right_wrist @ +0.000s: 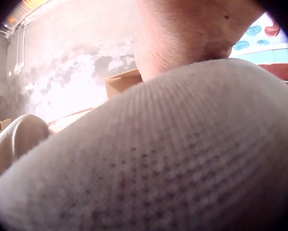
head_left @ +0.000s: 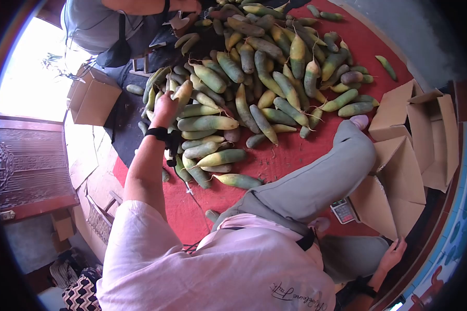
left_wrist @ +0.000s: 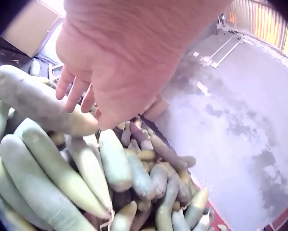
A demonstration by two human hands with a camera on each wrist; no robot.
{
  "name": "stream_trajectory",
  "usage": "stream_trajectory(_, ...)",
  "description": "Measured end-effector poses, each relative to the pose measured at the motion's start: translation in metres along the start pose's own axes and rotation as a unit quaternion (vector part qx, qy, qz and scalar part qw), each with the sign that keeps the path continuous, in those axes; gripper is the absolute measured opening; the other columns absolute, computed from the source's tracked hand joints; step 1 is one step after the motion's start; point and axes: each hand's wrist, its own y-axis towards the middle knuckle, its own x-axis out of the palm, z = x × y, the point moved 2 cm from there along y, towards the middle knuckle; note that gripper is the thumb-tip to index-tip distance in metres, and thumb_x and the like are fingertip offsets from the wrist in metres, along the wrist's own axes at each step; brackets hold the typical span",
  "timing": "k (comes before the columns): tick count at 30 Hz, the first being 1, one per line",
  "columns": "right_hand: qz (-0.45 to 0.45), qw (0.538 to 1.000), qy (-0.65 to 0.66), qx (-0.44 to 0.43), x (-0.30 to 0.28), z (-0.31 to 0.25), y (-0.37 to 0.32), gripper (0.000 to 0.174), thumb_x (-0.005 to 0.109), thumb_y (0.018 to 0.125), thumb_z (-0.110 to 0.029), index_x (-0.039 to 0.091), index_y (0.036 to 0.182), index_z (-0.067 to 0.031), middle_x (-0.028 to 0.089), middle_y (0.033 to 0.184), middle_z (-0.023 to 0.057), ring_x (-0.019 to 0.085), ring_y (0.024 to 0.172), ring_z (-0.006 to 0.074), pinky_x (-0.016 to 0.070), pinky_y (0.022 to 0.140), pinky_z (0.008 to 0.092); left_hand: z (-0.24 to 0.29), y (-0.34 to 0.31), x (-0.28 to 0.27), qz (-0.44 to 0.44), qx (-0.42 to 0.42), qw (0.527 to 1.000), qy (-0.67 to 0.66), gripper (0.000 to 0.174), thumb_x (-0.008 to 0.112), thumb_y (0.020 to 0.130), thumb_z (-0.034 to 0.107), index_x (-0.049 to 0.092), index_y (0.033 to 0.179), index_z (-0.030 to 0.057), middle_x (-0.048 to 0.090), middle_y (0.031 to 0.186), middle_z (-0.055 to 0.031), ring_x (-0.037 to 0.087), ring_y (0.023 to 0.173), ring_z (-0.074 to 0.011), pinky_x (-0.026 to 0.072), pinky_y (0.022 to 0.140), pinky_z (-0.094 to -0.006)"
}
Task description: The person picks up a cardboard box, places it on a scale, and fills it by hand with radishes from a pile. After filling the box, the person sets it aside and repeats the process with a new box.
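Observation:
At the left side of the radish pile, the left hand [head_left: 165, 110] grips a green radish [head_left: 183, 93]. In the left wrist view the fingers of this hand [left_wrist: 112, 82] curl over the end of a long greyish radish [left_wrist: 38, 98], above other radishes [left_wrist: 47, 178]. Far to the right, the right hand [head_left: 394, 253] touches the lower edge of an open cardboard box [head_left: 402, 181]. In the right wrist view the back part of that hand [right_wrist: 177, 38] shows above a grey trouser leg [right_wrist: 158, 144]; its fingers are hidden.
Radishes lie heaped on a red cloth [head_left: 213, 207]. More open boxes [head_left: 435, 140] stand at the right, beside a calculator [head_left: 343, 211]. Another person [head_left: 109, 26] is at the upper left, near a cardboard box [head_left: 92, 96]. A wooden panel [head_left: 33, 166] stands at the left.

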Motion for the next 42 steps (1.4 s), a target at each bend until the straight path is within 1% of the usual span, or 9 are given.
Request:
stream_trajectory(1,0.003,1.0,0.001,0.001,-0.002,0.0,-0.001,0.025,0.047,0.092,-0.014,0.052,0.109,0.0024,0.054,0.103,0.0195,0.053,0.097,0.0357,0.0428,0.084,0.039,0.012,-0.005,0.008,-0.049,-0.027,0.998,0.019,0.038,0.061,0.074,0.024,0.059,0.11,0.012,0.063,0.099,-0.0165,0.06,0.094,-0.0332,0.0472,0.083,-0.0417)
stream_trajectory(3,0.0,1.0,-0.003,0.007,-0.005,-0.003,-0.003,0.024,0.047,0.092,-0.014,0.052,0.109,0.0022,0.054,0.103,0.0194,0.053,0.097,0.0356,0.0428,0.084,0.039,0.016,-0.016,0.039,-0.074,0.079,0.994,0.014,0.037,0.062,0.074,0.024,0.059,0.11,0.012,0.062,0.103,-0.0148,0.059,0.096,-0.0319,0.0467,0.084,-0.0406)
stream_trajectory(6,-0.001,1.0,-0.004,0.006,-0.003,-0.004,-0.003,0.024,0.046,0.092,-0.013,0.052,0.109,0.0018,0.054,0.103,0.0191,0.053,0.097,0.0351,0.043,0.084,0.0389,0.041,-0.049,0.06,-0.103,0.109,0.988,0.039,0.038,0.064,0.075,0.024,0.058,0.11,0.0114,0.058,0.108,-0.0144,0.057,0.1,-0.0302,0.046,0.085,-0.0393)
stream_trajectory(13,-0.01,1.0,-0.011,0.013,-0.003,-0.003,-0.004,0.023,0.046,0.092,-0.013,0.053,0.108,0.0019,0.055,0.104,0.0189,0.054,0.097,0.0347,0.0437,0.084,0.0387,0.072,-0.08,0.105,-0.208,0.052,0.973,0.089,0.039,0.062,0.077,0.028,0.058,0.111,0.01,0.056,0.113,-0.0143,0.055,0.103,-0.0294,0.0449,0.088,-0.038)
stream_trajectory(20,-0.01,1.0,0.006,0.015,-0.003,-0.003,-0.007,0.024,0.046,0.092,-0.013,0.053,0.108,0.0032,0.054,0.103,0.0197,0.054,0.096,0.035,0.0436,0.083,0.0392,0.083,-0.095,0.124,-0.155,0.126,0.977,0.081,0.049,0.064,0.076,0.024,0.049,0.121,0.0131,0.053,0.118,-0.012,0.052,0.107,-0.0302,0.0424,0.092,-0.0389)
stream_trajectory(27,-0.005,1.0,0.01,0.011,-0.007,-0.016,-0.003,0.024,0.045,0.093,-0.013,0.054,0.107,0.0038,0.055,0.102,0.0199,0.054,0.095,0.0347,0.0433,0.082,0.0394,0.064,-0.124,0.108,-0.227,0.176,0.957,0.037,0.029,0.056,0.077,0.022,0.06,0.101,0.0075,0.06,0.102,-0.0155,0.055,0.099,-0.0324,0.044,0.087,-0.0403)
stream_trajectory(30,-0.004,1.0,0.006,0.005,-0.007,-0.012,-0.005,0.024,0.045,0.092,-0.012,0.054,0.107,0.0042,0.055,0.102,0.0199,0.053,0.095,0.0348,0.0431,0.082,0.0397,0.045,-0.157,0.113,-0.328,0.114,0.93,0.118,0.029,0.057,0.078,0.027,0.06,0.1,0.0102,0.062,0.097,-0.015,0.059,0.092,-0.0328,0.0469,0.081,-0.0423)
stream_trajectory(39,-0.007,1.0,-0.012,0.003,-0.006,-0.006,-0.004,0.024,0.045,0.092,-0.013,0.054,0.106,0.004,0.055,0.102,0.0197,0.054,0.095,0.0345,0.0432,0.083,0.0393,-0.032,-0.205,0.136,-0.302,-0.094,0.928,0.196,0.043,0.051,0.08,0.018,0.042,0.121,0.009,0.056,0.115,-0.0151,0.053,0.108,-0.0321,0.0426,0.09,-0.042)
stream_trajectory(42,-0.001,1.0,-0.02,-0.001,-0.005,-0.007,-0.005,0.024,0.046,0.092,-0.013,0.054,0.107,0.003,0.056,0.103,0.019,0.054,0.095,0.0341,0.0438,0.082,0.0387,-0.03,-0.2,0.134,-0.354,-0.152,0.901,0.2,0.036,0.049,0.081,0.019,0.05,0.115,0.0082,0.056,0.118,-0.016,0.053,0.111,-0.0305,0.0416,0.091,-0.0409)
